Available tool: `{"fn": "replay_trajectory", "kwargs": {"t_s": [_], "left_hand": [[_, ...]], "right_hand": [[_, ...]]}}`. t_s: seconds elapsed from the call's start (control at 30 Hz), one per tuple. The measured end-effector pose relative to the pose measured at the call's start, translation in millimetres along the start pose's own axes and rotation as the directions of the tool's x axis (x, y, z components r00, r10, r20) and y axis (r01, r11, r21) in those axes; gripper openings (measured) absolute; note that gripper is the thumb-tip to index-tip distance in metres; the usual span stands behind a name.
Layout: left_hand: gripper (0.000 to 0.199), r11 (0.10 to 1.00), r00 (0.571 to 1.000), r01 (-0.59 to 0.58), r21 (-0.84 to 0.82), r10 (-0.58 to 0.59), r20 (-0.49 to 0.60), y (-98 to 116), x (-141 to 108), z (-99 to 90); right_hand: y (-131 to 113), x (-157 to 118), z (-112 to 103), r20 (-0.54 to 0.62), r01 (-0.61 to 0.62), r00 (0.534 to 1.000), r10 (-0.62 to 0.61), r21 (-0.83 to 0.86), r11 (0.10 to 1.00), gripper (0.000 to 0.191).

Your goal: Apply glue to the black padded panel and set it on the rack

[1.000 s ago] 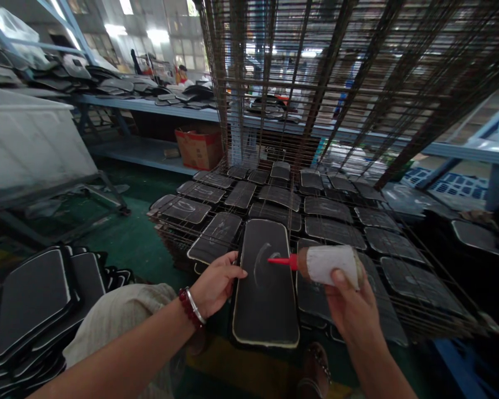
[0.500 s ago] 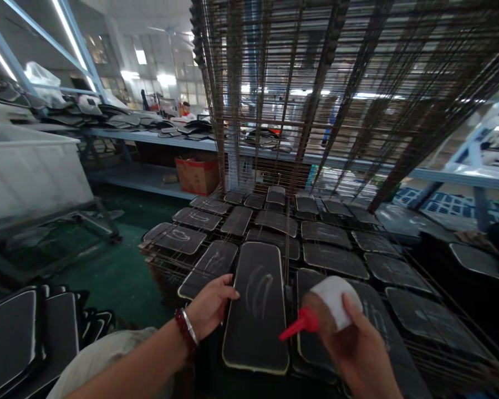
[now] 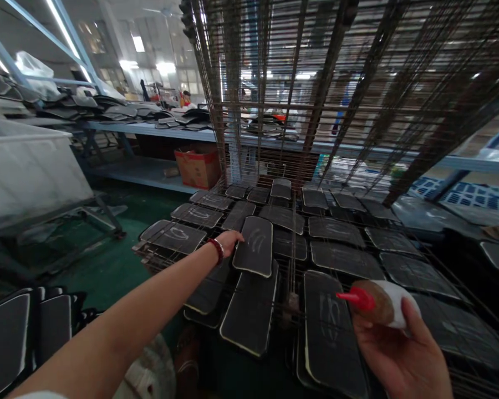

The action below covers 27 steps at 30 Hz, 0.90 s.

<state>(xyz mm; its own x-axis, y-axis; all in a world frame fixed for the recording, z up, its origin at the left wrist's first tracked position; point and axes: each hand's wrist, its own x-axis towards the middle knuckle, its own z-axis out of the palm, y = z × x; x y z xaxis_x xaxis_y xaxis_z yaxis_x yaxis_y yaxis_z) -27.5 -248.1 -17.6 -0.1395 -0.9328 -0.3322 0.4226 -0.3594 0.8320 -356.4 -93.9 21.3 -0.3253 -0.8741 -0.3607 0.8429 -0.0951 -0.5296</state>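
Note:
My left hand [image 3: 231, 241] reaches forward and holds a dark rounded pad [image 3: 254, 246] by its left edge. The pad has pale glue streaks on it and hovers over other pads on the wire rack [image 3: 293, 280]. My right hand [image 3: 395, 349] is low at the right and grips a glue bottle [image 3: 380, 307] wrapped in white, its red nozzle pointing left. A red bead bracelet [image 3: 218, 250] is on my left wrist. Another pad [image 3: 249, 313] lies below the held one, near the rack's front edge.
Several dark pads cover the wire rack, and more wire shelves [image 3: 316, 83] rise behind it. A stack of pads [image 3: 20, 332] stands at lower left. A cardboard box [image 3: 198, 166] sits under a long blue bench [image 3: 158, 130]. A white bin [image 3: 25, 166] stands left.
My left hand has carried the glue-streaked pad forward and away from me over the rack. My right hand with the bottle has dropped back to the right.

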Motion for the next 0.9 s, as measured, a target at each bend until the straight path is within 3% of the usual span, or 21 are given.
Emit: {"fn": "replay_trajectory", "kwargs": {"t_s": [0.1,0.27,0.4,0.53,0.73,0.9], "left_hand": [[0.005,0.997,0.998,0.038,0.064,-0.035,-0.047,1.7,-4.2,-3.9],[0.019,0.997,0.995,0.005,0.081,0.003,-0.103,2.3,-40.4,-9.4],[0.033,0.997,0.966,-0.074,0.012,0.075,-0.247,-8.5,-60.0,-7.5],[0.026,0.993,0.933,-0.118,-0.02,0.104,-0.344,-22.7,-61.0,-2.6],[0.014,0.998,0.906,-0.016,-0.068,-0.015,-0.424,-34.2,-52.5,0.8],[0.02,0.993,0.931,-0.073,-0.096,0.033,-0.362,-28.0,-52.0,0.5]], "right_hand": [[-1.4,1.0,0.9,-0.051,-0.018,0.999,0.018,-0.003,1.0,0.025],[-2.3,0.5,-1.2,-0.059,-0.042,0.997,0.043,0.019,0.999,0.028],[2.5,-1.0,-0.7,-0.027,-0.034,0.999,0.034,0.025,0.999,0.027],[6.6,-2.8,2.4,0.005,-0.057,0.998,0.057,0.036,0.998,0.024],[4.9,-3.2,1.9,-0.007,-0.097,0.995,0.097,0.062,0.993,0.027],[0.4,-3.9,7.4,-0.056,-0.149,0.987,0.152,0.051,0.987,0.024]]}}
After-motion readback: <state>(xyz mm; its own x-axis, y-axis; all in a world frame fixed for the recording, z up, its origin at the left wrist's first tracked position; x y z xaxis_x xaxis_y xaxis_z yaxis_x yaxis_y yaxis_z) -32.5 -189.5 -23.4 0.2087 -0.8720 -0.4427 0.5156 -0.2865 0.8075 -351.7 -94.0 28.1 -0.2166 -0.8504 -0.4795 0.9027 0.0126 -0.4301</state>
